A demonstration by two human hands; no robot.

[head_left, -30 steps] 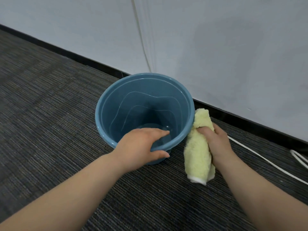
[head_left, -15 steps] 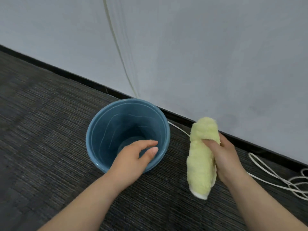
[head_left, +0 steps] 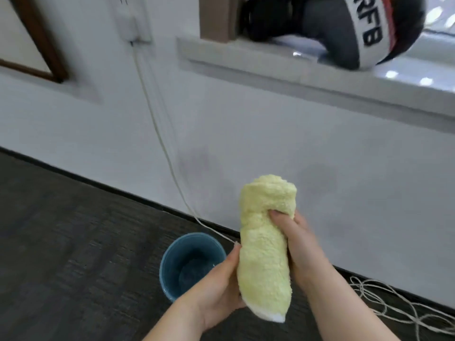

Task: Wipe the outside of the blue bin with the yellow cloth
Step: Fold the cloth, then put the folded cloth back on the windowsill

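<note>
Closest to the camera, both bare forearms rise from the bottom edge and meet on the yellow cloth [head_left: 264,249], which is rolled into a thick upright bundle with a white hem at its lower end. The left hand [head_left: 216,289] cups the lower left side of the roll, its fingers wrapped behind it and its thumb lying up along the near edge. The right hand [head_left: 300,244] grips the roll higher on the right side, fingers curled around the back and the thumb pressed into the fabric at the front. The cloth is lifted clear of the floor and touches nothing but the two hands.

Just behind the left hand and lower in the view, the blue bin [head_left: 172,262] stands upright on the dark striped carpet [head_left: 73,242], its open mouth facing up and its right part hidden by the hand. Neither hand touches it.

To the right, a loose tangle of white cord [head_left: 398,308] lies on the carpet near the black skirting. A thin white cable [head_left: 157,129] runs up the white wall [head_left: 270,134] behind the bin. At the top, a dark helmet [head_left: 344,28] with white lettering sits on the window sill [head_left: 320,80].
</note>
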